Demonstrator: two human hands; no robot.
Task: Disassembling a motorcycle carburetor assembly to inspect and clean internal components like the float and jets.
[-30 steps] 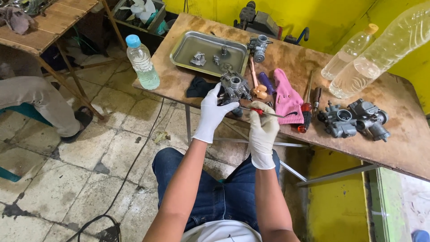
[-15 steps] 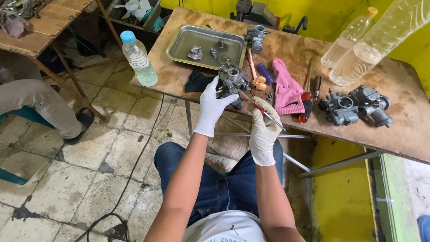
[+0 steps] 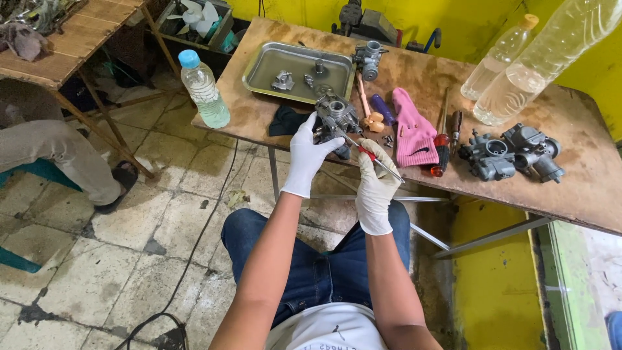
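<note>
Both hands gloved white. Your left hand grips carburetor, held just above front edge of wooden table, near steel tray. Your right hand clenched on red-handled screwdriver, tip touching carb body. Pink cloth just right; 2 more carbs well apart, far right.

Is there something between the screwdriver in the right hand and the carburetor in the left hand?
Nothing visible. The right hand points the screwdriver straight at the carburetor, gripped by the left hand.
</note>
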